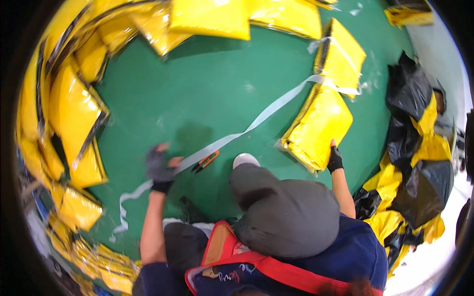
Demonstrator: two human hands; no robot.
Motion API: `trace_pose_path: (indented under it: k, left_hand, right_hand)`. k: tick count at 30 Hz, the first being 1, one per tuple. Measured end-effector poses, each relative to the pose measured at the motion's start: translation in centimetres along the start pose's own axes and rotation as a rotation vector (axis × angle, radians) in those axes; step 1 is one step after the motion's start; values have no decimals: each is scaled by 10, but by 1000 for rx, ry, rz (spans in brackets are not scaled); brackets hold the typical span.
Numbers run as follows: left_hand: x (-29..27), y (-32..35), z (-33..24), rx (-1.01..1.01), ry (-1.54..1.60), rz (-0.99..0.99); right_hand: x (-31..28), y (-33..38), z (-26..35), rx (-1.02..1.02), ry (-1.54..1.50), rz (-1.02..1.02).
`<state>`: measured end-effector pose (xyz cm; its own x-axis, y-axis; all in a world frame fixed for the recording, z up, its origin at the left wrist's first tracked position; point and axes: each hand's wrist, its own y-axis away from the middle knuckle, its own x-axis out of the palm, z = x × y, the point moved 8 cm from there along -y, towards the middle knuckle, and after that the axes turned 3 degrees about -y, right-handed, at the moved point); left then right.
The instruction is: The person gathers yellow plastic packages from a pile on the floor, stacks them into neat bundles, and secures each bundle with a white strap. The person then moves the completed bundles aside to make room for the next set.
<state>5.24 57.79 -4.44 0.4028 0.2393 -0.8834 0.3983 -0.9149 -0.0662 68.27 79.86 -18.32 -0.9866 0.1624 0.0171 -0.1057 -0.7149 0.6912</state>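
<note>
Nearest the camera sat the person's bent knee in grey trousers (pixel 284 217), with a white shoe tip (pixel 245 159) poking past it; the left hand (pixel 159 167), in a dark fingerless glove, was closed around a pale strap (pixel 256 118); the strap's long axis ran from that grip up and to the right, across the green floor (pixel 197 89), to a yellow package (pixel 318 126); a loose tail curled down-left behind the hand; an orange-handled cutter (pixel 205 162) lay just beside the strap, right of the left hand, clearly nearer it than the other; the right hand (pixel 335 159), gloved, gripped the package's near edge; farther off, more yellow packages (pixel 74 108) ringed the floor; black and yellow wrappings (pixel 414 148) were heaped at right.
</note>
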Motion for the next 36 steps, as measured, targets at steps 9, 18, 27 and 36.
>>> trace_pose_path:
  k: [9, 18, 27, 36]
  left_hand:
    - [64, -50, 74, 19, -241, -37]
    - [-49, -11, -8, -157, 1356, 172]
    - [-137, 136, 117, -871, 1587, -262]
    - [-191, 89, 28, -871, 316, -339]
  right_hand:
    - [60, 178, 172, -578, 546, -37]
    - [428, 204, 72, -256, 385, 972]
    - [474, 140, -104, -1164, 1780, 1605]
    - [549, 244, -22, -625, 646, 1422]
